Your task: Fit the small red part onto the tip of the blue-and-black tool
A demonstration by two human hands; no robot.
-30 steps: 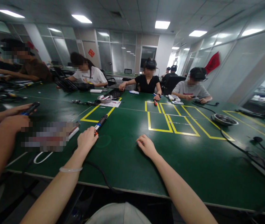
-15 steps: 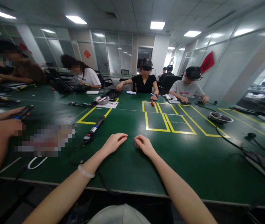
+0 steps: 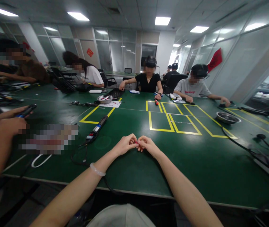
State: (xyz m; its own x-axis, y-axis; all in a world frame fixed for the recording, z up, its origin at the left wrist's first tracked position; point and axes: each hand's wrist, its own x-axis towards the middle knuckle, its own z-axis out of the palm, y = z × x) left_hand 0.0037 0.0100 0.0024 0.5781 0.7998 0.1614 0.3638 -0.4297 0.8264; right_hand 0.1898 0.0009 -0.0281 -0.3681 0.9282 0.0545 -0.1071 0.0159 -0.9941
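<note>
Over the green table (image 3: 125,170), my left hand (image 3: 127,143) and my right hand (image 3: 147,145) meet at the fingertips. Between them shows a speck of a small red object (image 3: 137,143), mostly covered by the fingers, so its kind cannot be made out. Thumb and fingers of both hands are closed in a pinch around it. A pale translucent bangle (image 3: 97,170) circles my left wrist. Nearest to my left hand, off to its left, lies a dark pen-shaped electric tool (image 3: 98,128) with a blue band and a cable.
Yellow tape rectangles (image 3: 161,130) mark the table ahead. A round metal bowl (image 3: 228,118) and black cables (image 3: 237,143) lie to the right. At left, a co-worker's hands (image 3: 11,126) hold a dark blue-banded tool (image 3: 27,110). Other people sit across the table.
My hands have come together; the left moved right and its fingers curled from stretched out to a pinch. The red object now shows between them. The view has shifted slightly.
</note>
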